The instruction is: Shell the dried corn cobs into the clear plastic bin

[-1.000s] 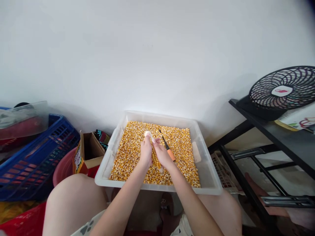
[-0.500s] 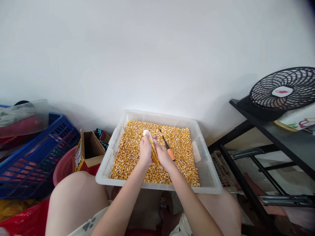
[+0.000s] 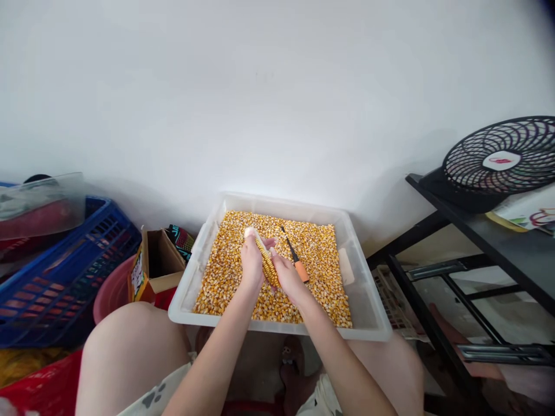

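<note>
A partly stripped ear of corn (image 3: 267, 264) is tilted between my two hands, over the loose kernels (image 3: 234, 277). My left hand (image 3: 252, 260) is closed around its left side, and the pale tip pokes out above the fingers. On the other side my right hand (image 3: 286, 274) grips the cob, its thumb lying along the kernel rows. A screwdriver-like tool (image 3: 300, 270) with an orange handle and dark shaft rests on the kernels just right of my right hand. All of this is inside a translucent plastic bin (image 3: 186, 316) lying across my thighs.
To the left are a blue crate (image 3: 65, 277), a pink basin (image 3: 110, 292) and an open cardboard box (image 3: 162, 266). At right, a black fan (image 3: 500, 160) stands on a dark metal-framed table (image 3: 477, 231). A white wall (image 3: 277, 104) rises behind the bin.
Both hands have shifted slightly left with the ear of corn. More of its yellow kernel rows now shows between the hands. The orange-handled tool stays in place.
</note>
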The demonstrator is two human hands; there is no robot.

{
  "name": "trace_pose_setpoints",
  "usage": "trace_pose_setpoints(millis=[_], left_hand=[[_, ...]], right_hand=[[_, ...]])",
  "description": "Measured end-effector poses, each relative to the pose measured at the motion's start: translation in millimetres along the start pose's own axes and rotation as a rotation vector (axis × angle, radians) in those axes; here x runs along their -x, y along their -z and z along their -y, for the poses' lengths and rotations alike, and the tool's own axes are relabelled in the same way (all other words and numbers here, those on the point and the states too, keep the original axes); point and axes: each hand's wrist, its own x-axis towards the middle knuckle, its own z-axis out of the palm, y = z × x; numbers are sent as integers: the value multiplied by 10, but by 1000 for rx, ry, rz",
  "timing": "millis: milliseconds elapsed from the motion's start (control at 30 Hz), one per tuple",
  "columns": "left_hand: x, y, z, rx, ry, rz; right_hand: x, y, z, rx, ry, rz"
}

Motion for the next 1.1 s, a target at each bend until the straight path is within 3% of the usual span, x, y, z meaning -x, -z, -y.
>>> trace_pose_setpoints(millis=[133,267,400,567,733,867,1100], left_hand=[[-18,-11,9,25,14,17],[-53,5,-5,62,4,-27],[-52,28,-4,41,-4,-37],[-19,9,-19,37,26,-38],[-58,25,-42,65,16,-69],[-81,41,-67,125,17,-128],[-53,25,-87,146,26,-132]], right_hand=[[-1,11,22,-86,-74,5],[37,30,14,-52,-10,60],[41,25,-38,18,21,30],[11,-2,-44,-33,-42,-6],[46,22,8,-69,20,90],[69,31,-5,-5,78,51],[34,-10,-47,-126,0,-42]])
